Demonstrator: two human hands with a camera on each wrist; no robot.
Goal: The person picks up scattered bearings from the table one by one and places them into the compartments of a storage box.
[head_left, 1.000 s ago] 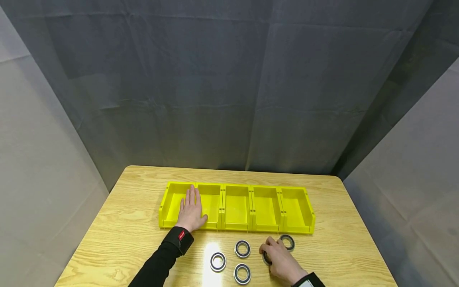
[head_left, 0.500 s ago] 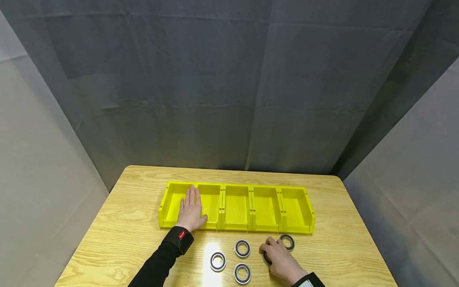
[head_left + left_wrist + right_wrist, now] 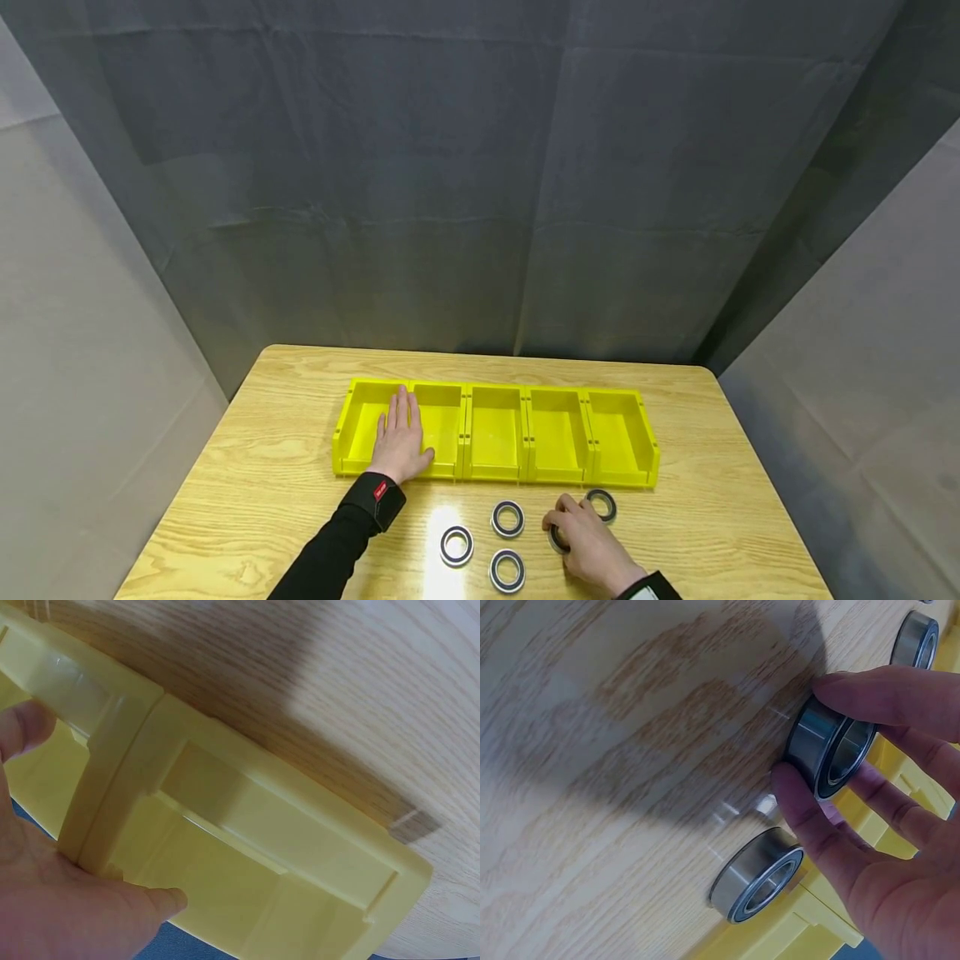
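Note:
My right hand (image 3: 590, 542) pinches a ball bearing (image 3: 810, 742) between thumb and fingers, close over the wooden tabletop. In the head view most of that bearing is hidden behind the hand. It is a steel ring with a dark seal on its face. My left hand (image 3: 398, 446) lies with straight fingers over the divider between the two leftmost compartments of a yellow bin row (image 3: 495, 481). In the left wrist view, the palm sits against that divider (image 3: 120, 787), with fingers reaching to both sides. Just beyond my right hand's fingers lies another bearing (image 3: 612, 507).
Three more bearings lie left of my right hand: one nearer the bins (image 3: 496, 520), one further left (image 3: 445, 547) and one towards the front (image 3: 494, 572). Grey cloth (image 3: 420, 208) hangs behind the wooden table (image 3: 262, 450), with pale panels (image 3: 97, 333) at both sides.

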